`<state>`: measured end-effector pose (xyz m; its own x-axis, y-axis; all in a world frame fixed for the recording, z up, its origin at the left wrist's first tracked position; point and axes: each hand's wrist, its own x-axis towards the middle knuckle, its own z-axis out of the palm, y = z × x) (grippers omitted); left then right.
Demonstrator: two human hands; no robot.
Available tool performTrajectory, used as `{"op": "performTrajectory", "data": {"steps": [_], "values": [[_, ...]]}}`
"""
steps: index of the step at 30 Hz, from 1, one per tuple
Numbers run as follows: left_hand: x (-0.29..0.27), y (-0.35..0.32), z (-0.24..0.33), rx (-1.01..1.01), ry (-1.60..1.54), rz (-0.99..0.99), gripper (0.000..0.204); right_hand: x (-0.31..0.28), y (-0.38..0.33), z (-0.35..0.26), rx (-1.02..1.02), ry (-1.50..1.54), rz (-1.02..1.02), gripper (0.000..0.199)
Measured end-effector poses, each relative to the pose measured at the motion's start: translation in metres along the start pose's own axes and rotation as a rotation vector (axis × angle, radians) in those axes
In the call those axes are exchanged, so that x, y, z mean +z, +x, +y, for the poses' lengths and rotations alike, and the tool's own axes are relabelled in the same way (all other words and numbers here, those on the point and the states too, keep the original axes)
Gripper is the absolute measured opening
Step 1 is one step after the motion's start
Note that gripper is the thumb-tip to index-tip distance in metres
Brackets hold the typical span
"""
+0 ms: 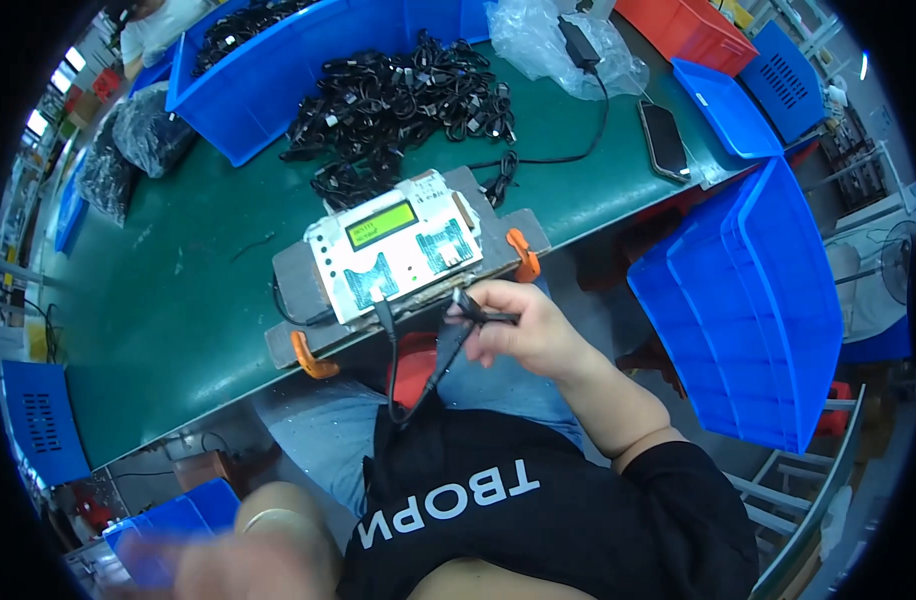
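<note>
At table (198, 310), near side, right hand (513, 325), nearly closed, pinches black cable (394, 360). Left hand (233, 568) blurred, near left; opening, hold: cannot tell

Green table (178, 330) crowded at its far side

A blue bin (240, 120) and tangled black cables (408, 100) sit far, a clear plastic bag (533, 50) far right, a phone (664, 140) right; grey boards (298, 282) lie at the near edge, orange clamps (524, 256) on them

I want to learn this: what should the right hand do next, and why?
Perhaps the right hand should bring the black plug to the right green board, because the black cable is already connected at the left green board.
</note>
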<state>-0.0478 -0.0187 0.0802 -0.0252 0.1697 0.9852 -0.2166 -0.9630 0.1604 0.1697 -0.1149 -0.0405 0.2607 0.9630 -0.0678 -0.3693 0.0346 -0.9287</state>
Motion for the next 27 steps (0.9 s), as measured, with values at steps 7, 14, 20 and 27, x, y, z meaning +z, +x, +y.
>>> {"op": "performTrajectory", "data": {"steps": [7, 14, 20, 27], "values": [[0.033, -0.071, -0.026, -0.461, 0.107, -1.050, 0.017, 0.021, -0.007, -0.046, -0.256, -0.401, 0.066, 0.011], [0.030, -0.044, -0.033, -0.455, 0.057, -0.765, 0.016, 0.053, 0.013, -0.107, -0.753, -0.727, 0.049, 0.016], [0.021, -0.060, -0.044, -0.678, 0.026, -0.627, 0.017, 0.071, 0.047, -0.178, -1.240, -0.260, 0.319, 0.011], [0.028, -0.067, -0.039, -0.890, -0.139, -0.693, 0.014, -0.010, 0.195, -0.251, -0.989, -1.265, 0.460, 0.051]]}}
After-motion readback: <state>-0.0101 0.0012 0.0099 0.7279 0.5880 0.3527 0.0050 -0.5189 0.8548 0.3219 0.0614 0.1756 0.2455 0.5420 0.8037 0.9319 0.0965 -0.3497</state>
